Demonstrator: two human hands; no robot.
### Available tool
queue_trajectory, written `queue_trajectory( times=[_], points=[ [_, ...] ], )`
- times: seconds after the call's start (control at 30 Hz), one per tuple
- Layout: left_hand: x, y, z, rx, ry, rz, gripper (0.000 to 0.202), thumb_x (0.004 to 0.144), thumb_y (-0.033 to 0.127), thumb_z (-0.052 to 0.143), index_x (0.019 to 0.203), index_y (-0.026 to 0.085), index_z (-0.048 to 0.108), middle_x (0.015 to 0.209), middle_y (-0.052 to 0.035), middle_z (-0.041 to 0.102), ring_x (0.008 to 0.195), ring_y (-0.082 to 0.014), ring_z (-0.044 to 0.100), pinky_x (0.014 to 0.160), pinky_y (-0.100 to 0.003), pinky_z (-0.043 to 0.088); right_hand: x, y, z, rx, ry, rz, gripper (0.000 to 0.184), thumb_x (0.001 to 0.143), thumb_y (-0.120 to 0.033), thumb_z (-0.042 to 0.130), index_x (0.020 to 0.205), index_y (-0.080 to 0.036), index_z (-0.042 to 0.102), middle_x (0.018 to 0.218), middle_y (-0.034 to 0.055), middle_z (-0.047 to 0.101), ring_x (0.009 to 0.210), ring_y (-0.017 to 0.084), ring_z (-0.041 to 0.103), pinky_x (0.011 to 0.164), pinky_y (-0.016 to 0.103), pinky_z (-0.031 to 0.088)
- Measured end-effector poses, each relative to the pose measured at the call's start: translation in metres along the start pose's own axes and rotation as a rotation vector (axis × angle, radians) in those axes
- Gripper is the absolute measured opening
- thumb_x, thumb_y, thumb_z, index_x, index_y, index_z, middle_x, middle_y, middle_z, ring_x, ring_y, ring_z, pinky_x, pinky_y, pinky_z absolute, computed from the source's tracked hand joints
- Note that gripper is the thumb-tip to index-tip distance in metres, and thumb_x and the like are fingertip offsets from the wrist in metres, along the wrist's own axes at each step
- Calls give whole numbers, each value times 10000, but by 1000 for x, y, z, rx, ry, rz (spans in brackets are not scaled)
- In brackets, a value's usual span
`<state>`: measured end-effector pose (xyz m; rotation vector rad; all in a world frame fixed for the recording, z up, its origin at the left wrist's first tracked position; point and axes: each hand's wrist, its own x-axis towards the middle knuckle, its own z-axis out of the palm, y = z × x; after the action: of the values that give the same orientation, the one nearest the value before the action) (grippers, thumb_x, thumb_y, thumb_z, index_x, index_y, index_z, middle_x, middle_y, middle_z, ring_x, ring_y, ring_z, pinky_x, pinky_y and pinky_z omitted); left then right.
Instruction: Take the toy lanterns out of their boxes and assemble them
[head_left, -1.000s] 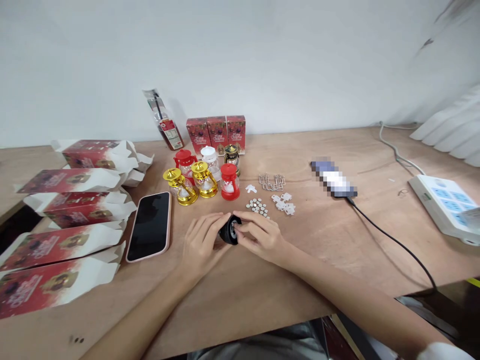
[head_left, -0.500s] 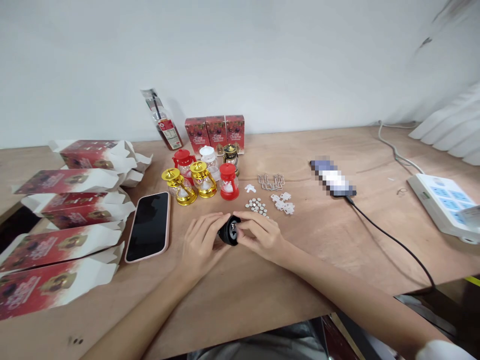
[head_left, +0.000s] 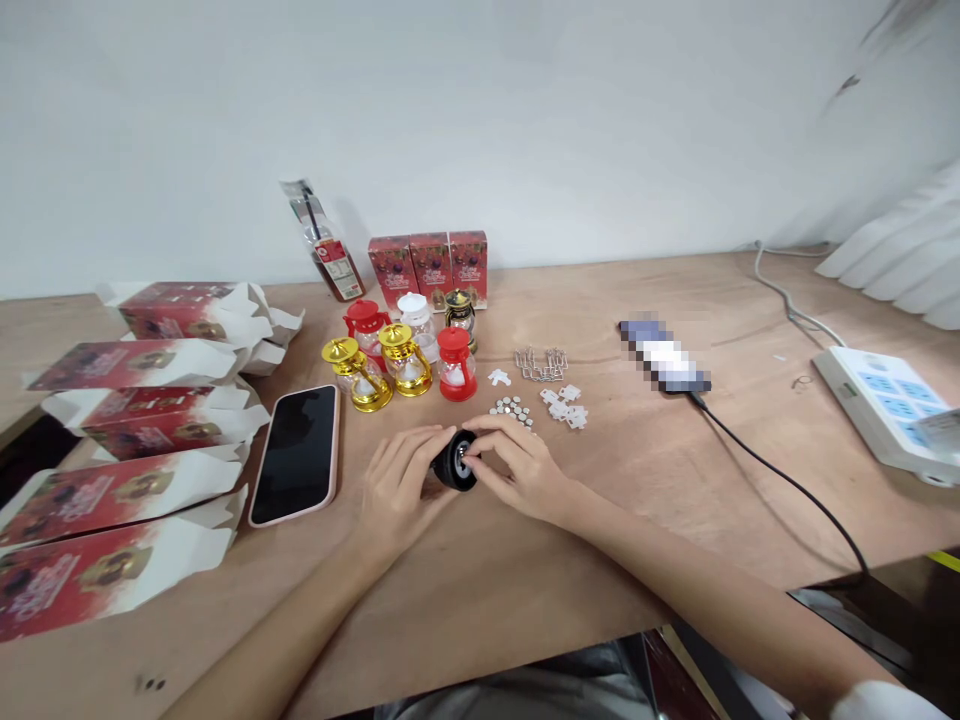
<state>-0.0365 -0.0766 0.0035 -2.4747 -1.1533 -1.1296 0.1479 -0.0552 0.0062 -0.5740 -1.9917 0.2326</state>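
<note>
My left hand [head_left: 397,480] is closed around a small black lantern [head_left: 448,466], tipped so its round hollow base faces right. Thumb and fingers of my right hand [head_left: 529,468] pinch together at that base opening; whatever they hold there is too small to make out. Metal shows inside the base. Just beyond my hands lie several button cells [head_left: 510,411], with small white plastic pieces [head_left: 565,408] and bent wire handles [head_left: 541,363] nearby. Several mini lanterns stand behind, among them a gold one [head_left: 406,372], a red one [head_left: 456,375] and a white one [head_left: 417,318].
Open red-and-white cartons [head_left: 172,420] lie along the left side beside a phone [head_left: 295,455]. Three closed red boxes [head_left: 429,270] and a bottle [head_left: 337,262] stand near the wall. At right are a second phone [head_left: 664,355] on a black cable and a power strip [head_left: 885,405].
The black lantern has turned slightly, so more of its base rim shows. My right fingertips have shifted a little left, over the middle of the base.
</note>
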Motion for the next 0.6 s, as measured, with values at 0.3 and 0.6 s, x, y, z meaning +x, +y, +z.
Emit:
queue_trajectory(
  times=[0.3, 0.6],
  points=[
    [1, 1, -1, -35, 5, -11, 477, 787, 259, 640, 1221, 173, 461, 1027, -116, 645, 964, -230, 605, 794, -353, 487, -1, -3, 0, -43, -30, 54, 64, 912, -172, 439, 923, -184, 501, 984, 108, 563, 943, 181, 579, 795, 340, 519],
    [2, 2, -1, -7, 12, -119, 451, 782, 290, 641, 1192, 192, 482, 1027, -94, 652, 928, -222, 616, 788, -346, 486, -5, -3, 10, 170, 92, 305, 61, 887, -160, 440, 864, -200, 479, 898, 59, 588, 833, 145, 592, 710, 277, 520]
  ],
)
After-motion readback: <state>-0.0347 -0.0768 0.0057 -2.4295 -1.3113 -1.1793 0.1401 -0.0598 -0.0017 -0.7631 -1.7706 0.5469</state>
